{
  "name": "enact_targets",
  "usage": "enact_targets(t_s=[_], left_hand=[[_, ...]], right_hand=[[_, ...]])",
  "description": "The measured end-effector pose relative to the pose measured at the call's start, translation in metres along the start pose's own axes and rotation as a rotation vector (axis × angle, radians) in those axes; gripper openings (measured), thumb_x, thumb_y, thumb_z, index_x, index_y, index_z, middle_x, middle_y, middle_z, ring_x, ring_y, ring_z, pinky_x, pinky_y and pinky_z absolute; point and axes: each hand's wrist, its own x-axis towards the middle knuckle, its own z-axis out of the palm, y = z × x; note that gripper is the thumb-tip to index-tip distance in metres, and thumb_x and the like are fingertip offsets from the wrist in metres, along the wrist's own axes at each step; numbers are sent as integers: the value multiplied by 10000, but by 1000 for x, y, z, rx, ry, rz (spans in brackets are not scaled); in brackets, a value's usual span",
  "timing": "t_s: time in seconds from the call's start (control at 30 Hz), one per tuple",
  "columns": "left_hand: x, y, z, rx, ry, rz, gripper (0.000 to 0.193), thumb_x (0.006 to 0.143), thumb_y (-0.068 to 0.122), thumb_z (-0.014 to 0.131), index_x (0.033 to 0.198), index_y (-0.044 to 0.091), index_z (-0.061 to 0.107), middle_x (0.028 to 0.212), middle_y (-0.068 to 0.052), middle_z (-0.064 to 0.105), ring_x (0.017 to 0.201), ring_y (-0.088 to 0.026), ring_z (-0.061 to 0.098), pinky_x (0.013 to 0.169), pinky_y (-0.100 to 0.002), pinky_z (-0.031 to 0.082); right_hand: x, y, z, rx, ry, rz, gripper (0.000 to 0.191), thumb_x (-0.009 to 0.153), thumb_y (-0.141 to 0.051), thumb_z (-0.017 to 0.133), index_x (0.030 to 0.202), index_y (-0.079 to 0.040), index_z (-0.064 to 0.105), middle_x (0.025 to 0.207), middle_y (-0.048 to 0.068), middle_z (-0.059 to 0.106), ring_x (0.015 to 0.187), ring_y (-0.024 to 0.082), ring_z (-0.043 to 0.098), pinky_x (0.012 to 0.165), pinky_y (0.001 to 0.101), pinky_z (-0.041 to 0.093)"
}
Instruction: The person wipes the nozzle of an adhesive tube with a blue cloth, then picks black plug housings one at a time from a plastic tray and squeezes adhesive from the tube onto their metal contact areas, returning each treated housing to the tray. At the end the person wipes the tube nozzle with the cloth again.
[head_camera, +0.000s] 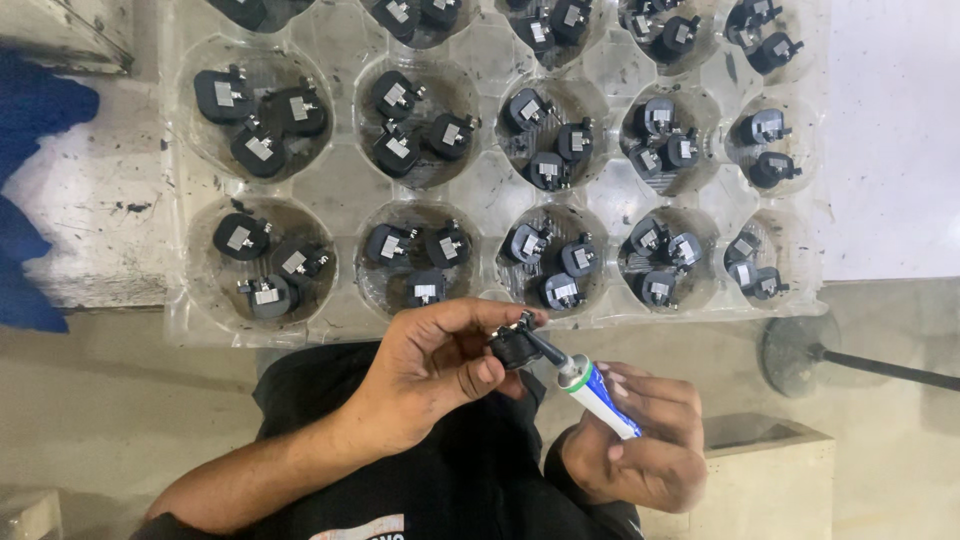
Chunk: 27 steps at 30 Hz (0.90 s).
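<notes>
A worn, scuffed white bench (90, 200) fills the top of your view, and on it lies a clear plastic tray (345, 190) with round wells, each holding a few small black parts with metal tabs (262, 150). A blue cloth (30, 110) sits at the bench's left edge. Below the tray, over your lap in dark clothing, your left hand (440, 375) is closed around one small black part (515, 347), pinching it between thumb and fingers just under the tray's near rim. Your right hand (640, 440) is wrapped around a white and blue tube (600, 395), tilted up to the left, with its dark nozzle touching the held part. To the right, a round dark base with a rod (800, 355) rests on the floor.
</notes>
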Motion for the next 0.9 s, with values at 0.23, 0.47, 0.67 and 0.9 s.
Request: enact_targets(t_s=[0.23,0.47,0.67,0.9], left_hand=[[4,-5,8,-89,23,-34,402,996,125,712,1359,-28,634,1373,-137,686,911,-160,709,849,-324,621],[46,29,60,546,0,105,440,840,-80,782,1257,3,668,1111,-78,741,960,-124,732,871,-290,644],[173,-5,93,1063,-172,540,379,808,190,929,1074,19,720,986,-67,777,881,-103,789,725,-255,634],[324,-93,137,1818,-177,395,498,665,485,899,959,103,774,787,-115,744,699,-291,722,594,-469,562]], right_hand=[[3,2,-13,-22,-15,23,368,865,139,686,880,-70,384,859,200,603,733,329,672,614,433,672],[2,37,-73,35,371,-67,433,957,-52,774,1001,-104,346,821,111,517,670,236,567,565,303,491],[-13,52,-141,-43,484,-89,463,938,-103,809,999,-101,350,823,86,482,711,192,495,644,284,361],[-21,65,-196,-61,430,-46,389,923,-33,765,982,-93,385,886,134,596,727,217,577,692,283,419]])
